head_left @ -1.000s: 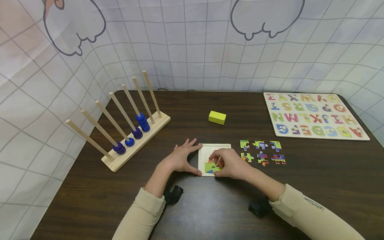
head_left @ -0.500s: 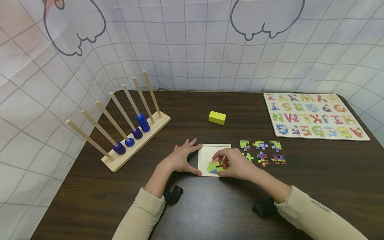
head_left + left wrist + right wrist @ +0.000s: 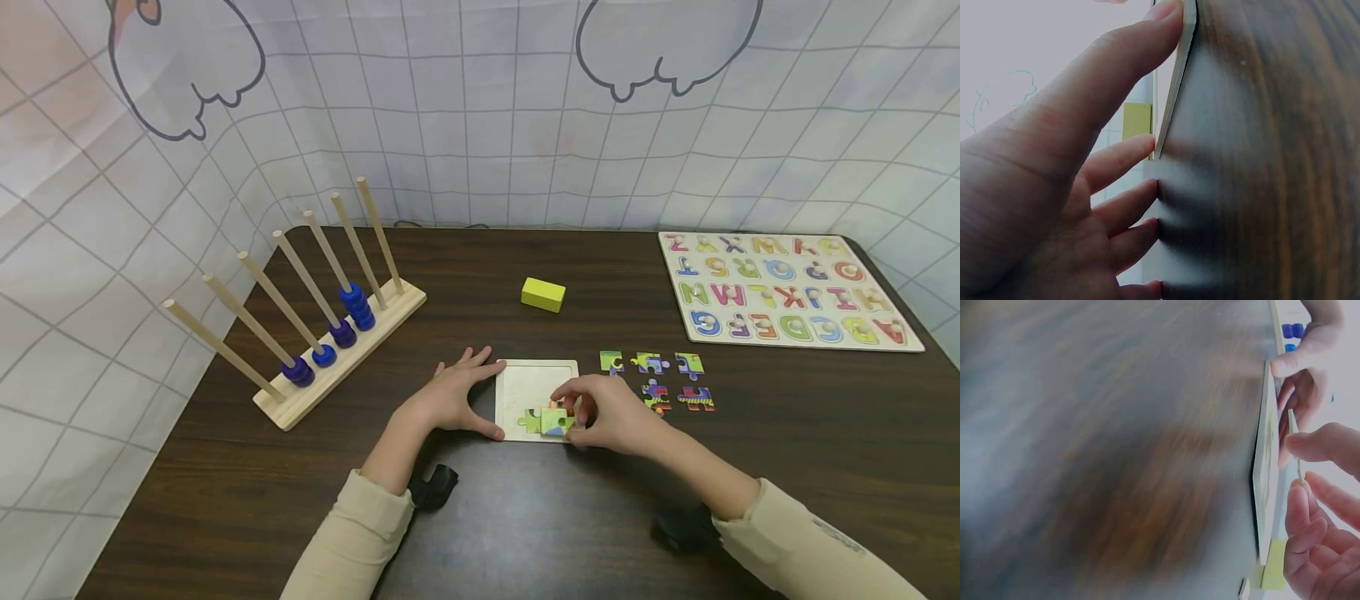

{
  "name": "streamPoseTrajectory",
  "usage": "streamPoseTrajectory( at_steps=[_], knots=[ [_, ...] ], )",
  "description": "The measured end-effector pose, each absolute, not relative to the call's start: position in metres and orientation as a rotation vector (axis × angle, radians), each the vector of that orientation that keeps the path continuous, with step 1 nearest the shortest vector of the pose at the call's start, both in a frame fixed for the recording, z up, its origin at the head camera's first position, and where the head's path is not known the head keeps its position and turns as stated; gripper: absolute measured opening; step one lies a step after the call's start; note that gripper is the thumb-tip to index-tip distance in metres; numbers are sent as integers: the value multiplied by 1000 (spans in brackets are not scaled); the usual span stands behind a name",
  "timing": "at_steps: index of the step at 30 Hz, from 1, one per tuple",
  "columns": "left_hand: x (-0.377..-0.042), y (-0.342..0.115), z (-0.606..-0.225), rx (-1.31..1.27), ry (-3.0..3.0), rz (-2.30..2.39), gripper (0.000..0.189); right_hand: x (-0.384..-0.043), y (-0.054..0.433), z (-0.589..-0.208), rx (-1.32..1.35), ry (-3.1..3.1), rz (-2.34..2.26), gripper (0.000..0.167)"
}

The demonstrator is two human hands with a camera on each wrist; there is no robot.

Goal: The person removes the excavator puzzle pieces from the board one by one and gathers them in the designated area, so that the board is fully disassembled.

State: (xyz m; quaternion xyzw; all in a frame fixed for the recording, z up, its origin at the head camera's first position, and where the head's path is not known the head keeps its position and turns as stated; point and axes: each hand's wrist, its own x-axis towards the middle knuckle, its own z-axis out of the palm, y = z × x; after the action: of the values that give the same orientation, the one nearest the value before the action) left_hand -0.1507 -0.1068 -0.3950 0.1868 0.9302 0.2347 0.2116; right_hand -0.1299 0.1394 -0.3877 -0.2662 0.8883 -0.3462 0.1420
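A square wooden puzzle tray (image 3: pixel 525 375) lies on the dark table. My left hand (image 3: pixel 448 398) touches its left side, with thumb and index finger spread to two corners and the other fingers straight on the table. My right hand (image 3: pixel 611 414) pinches a green puzzle piece (image 3: pixel 553 422) with a bluish patch between thumb and fingers. In the right wrist view this thin piece (image 3: pixel 1293 422) is held apart from the tray (image 3: pixel 1264 481). Partly behind it in the head view, another green piece (image 3: pixel 529 420) lies in the tray's near part. The right hand covers the tray's near right corner.
Several loose puzzle pieces (image 3: pixel 651 363) lie right of the tray, some partly behind the right hand. A yellow block (image 3: pixel 543 294) sits beyond it. A wooden peg stand (image 3: pixel 341 358) with blue and purple beads stands left. An alphabet board (image 3: pixel 787 287) lies at the far right.
My right hand has moved to the right over the tray with the pinched piece, uncovering more of the green piece beneath. The left hand has stayed in place.
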Motion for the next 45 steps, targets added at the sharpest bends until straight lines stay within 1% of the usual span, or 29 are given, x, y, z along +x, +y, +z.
streamPoseTrajectory(
  at_steps=[13, 24, 33, 45],
  knots=[
    [-150, -107, -397, 517, 2589, 660, 96, -116, 174, -388, -752, 2644, -962, 37],
    [-150, -107, -396, 517, 2588, 655, 96, -111, 193, -390, -767, 2693, -910, 36],
    [-150, -107, -397, 515, 2593, 644, 96, -112, 204, -391, -757, 2694, -881, 37],
    [-150, -107, -396, 516, 2595, 644, 96, -114, 206, -391, -680, 2693, -842, 37]
  ],
)
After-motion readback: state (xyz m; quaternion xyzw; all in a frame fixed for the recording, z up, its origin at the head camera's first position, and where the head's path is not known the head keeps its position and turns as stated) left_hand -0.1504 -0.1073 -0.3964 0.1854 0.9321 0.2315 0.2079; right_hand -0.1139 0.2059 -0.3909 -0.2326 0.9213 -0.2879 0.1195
